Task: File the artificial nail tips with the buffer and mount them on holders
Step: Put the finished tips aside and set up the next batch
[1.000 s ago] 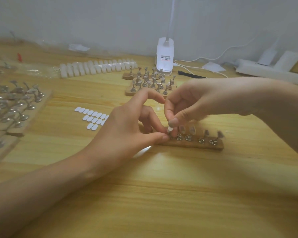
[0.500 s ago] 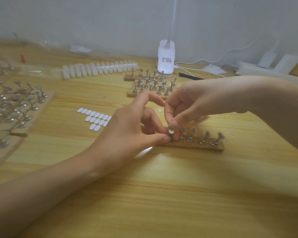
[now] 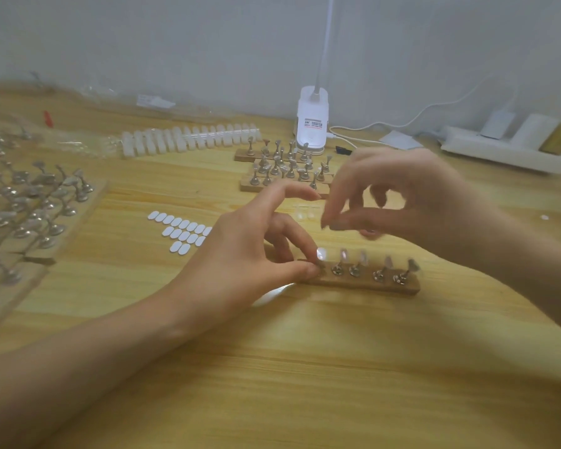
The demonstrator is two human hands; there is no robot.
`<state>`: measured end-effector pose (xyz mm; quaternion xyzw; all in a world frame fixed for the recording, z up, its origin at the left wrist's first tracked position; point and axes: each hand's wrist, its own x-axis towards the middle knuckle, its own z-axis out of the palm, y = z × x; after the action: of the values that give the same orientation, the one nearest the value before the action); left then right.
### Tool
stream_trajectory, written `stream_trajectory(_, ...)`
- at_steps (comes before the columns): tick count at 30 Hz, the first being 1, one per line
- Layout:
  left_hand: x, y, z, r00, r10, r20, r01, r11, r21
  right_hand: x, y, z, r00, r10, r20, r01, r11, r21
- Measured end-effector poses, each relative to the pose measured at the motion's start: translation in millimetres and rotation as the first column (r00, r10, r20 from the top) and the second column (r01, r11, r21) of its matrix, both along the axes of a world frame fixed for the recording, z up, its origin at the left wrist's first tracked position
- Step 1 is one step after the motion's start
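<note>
Left hand (image 3: 250, 254): thumb and one fingertip pinch the end holder (image 3: 320, 268), a small metal stand at the left end of a wooden strip (image 3: 370, 284). The forefinger is arched up and free, and the forearm lies along the table (image 3: 305, 367).

A pale nail tip (image 3: 320, 253) sits on top of that holder, just above the pinching fingers.

Right hand (image 3: 402, 202): hangs above the strip, clear of it and blurred. Its fingers are curled, with thumb and forefinger tips close together. Cannot tell whether anything is between them.

The other stands (image 3: 379, 270) on the same strip, four of them, each carry a tip. They lean a little to the right.

A few clear tips (image 3: 306, 211) lie flat on the table just behind the hands, faint against the wood. White oval pads (image 3: 182, 231) are laid in three short rows left of the left hand.

Further back are spare racks (image 3: 285, 166) of bare metal stands, packed close, and behind them a long row of white tips (image 3: 191, 140).

A white lamp base (image 3: 312, 124) stands by the wall. Its label has a red bar with dark print under it, too small to read. No other writing is legible.

Far left: more racks of stands (image 3: 30, 205). Far right: a white power strip (image 3: 506, 150) with plugs in it.
</note>
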<state>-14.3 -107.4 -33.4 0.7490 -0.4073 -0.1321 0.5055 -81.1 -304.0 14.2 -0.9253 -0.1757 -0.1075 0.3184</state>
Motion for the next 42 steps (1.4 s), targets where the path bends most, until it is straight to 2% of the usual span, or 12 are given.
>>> stream_trajectory(2,0,0,0,1.000,-0.008,-0.007,0.008,1.000,0.006,-5,-1,-2,0.993,0.040,0.111,-0.026,0.992,-0.125)
stream_trajectory(5,1,0,0,1.000,-0.011,-0.026,0.011,1.000,0.010,-4,3,-6,0.980,0.117,0.162,-0.069,0.959,-0.276)
stream_trajectory(12,4,1,-2,0.995,-0.022,-0.094,0.021,1.000,-0.008,8,7,3,0.966,0.226,0.127,-0.132,0.848,-0.513)
stream_trajectory(15,5,1,-2,0.995,-0.025,-0.101,0.024,1.000,-0.011,7,14,7,0.940,0.278,0.199,-0.098,0.777,-0.622)
stream_trajectory(19,3,1,-3,0.994,-0.021,-0.110,0.020,1.000,-0.012,0,22,7,0.886,0.312,0.343,0.042,0.684,-0.728)
stream_trajectory(23,2,1,-3,0.994,-0.013,-0.111,0.012,1.000,-0.018,-4,23,6,0.908,0.257,0.332,0.082,0.667,-0.740)
stream_trajectory(27,-1,1,-2,0.998,-0.010,-0.066,0.009,1.000,-0.015,-9,11,4,0.947,0.130,0.292,0.063,0.819,-0.570)
stream_trajectory(30,-1,0,-3,0.999,-0.008,-0.040,0.007,1.000,-0.015,-14,6,-2,0.912,0.091,0.399,0.138,0.850,-0.508)
stream_trajectory(35,0,1,-3,1.000,0.025,-0.015,-0.025,1.000,-0.011,-18,9,-18,0.803,0.174,0.571,0.229,0.794,-0.564)
stream_trajectory(42,-2,0,-2,0.999,0.047,-0.017,-0.047,0.999,0.000,-19,11,-19,0.766,0.222,0.603,0.271,0.740,-0.616)
